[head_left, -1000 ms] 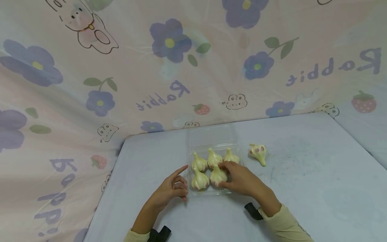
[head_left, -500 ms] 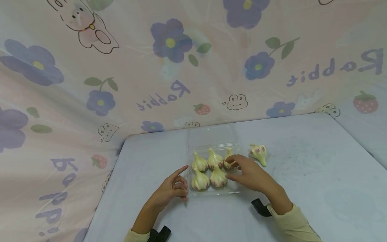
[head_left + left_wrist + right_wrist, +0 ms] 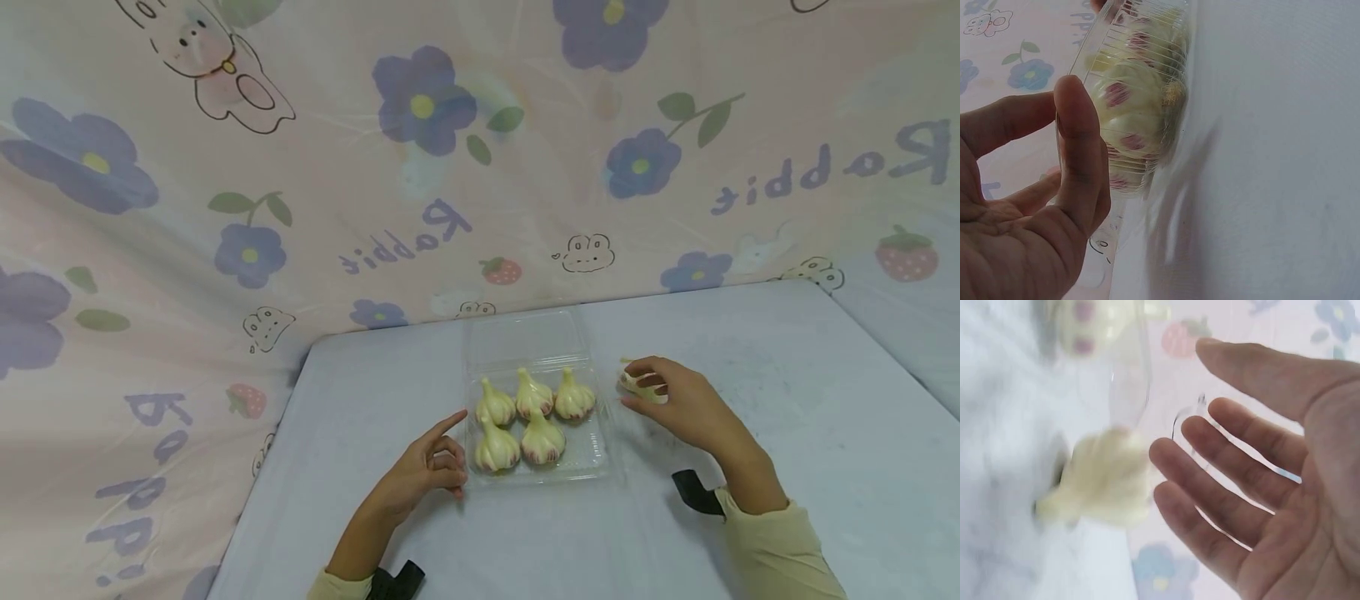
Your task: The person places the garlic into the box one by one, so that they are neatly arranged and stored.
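My left hand point(image 3: 420, 472) pinches the left rim of a clear plastic box point(image 3: 588, 450), as the left wrist view shows. Inside stand several garlic bulbs point(image 3: 497, 448) in two rows, stems up; the front row's right-hand spot shows bare plastic. To the right of the box, a loose garlic bulb point(image 3: 1100, 481) lies on its side on the table. Over it hovers my right hand point(image 3: 678, 404), fingers spread and relaxed, thumb apart from them. A gap shows between these fingers and the bulb in the right wrist view, where the bulb is blurred.
The box's transparent lid point(image 3: 525, 337) lies folded back toward the far table edge. A white-covered table point(image 3: 810, 400) spreads to the right, with faint grey smudges. Behind it hangs a curtain point(image 3: 525, 192) with flowers and rabbits.
My right hand has left the front-row bulb in the box and moved right, over the loose bulb. The back-right bulb is uncovered again. My left hand has stayed put.
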Tool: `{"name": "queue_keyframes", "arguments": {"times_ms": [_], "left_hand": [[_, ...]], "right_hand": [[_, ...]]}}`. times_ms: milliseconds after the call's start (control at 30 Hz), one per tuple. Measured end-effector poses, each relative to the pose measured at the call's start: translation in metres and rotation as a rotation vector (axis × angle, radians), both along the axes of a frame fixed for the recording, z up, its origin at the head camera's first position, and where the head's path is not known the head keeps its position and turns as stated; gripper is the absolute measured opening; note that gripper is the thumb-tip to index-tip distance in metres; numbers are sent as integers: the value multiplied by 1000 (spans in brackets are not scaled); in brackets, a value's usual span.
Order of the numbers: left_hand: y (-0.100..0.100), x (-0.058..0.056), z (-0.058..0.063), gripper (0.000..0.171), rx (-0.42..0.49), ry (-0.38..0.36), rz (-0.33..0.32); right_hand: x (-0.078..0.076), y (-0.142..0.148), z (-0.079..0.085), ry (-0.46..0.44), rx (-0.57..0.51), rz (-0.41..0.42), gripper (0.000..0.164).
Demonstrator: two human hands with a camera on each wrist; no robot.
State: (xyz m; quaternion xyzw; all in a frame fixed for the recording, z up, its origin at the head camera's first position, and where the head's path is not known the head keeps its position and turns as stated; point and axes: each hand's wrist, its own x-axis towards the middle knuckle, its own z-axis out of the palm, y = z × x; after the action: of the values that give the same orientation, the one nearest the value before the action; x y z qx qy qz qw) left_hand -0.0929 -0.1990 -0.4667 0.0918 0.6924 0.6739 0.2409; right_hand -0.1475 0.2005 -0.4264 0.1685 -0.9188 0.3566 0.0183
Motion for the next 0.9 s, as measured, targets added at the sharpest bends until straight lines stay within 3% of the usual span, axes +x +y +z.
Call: {"name": "queue_keyframes", "arguments": {"times_ms": [300, 633, 900], "left_hand": [[-1, 0, -2, 89, 9, -1, -3], [-1, 0, -1, 89, 7, -5, -4], [0, 0, 0, 89, 10, -10, -6]], "right_hand": [[-9, 34, -14, -105, 21, -90, 55], [-24, 36, -42, -195, 71, -139, 72], [-27, 33, -50, -190, 94, -160, 62]]}}
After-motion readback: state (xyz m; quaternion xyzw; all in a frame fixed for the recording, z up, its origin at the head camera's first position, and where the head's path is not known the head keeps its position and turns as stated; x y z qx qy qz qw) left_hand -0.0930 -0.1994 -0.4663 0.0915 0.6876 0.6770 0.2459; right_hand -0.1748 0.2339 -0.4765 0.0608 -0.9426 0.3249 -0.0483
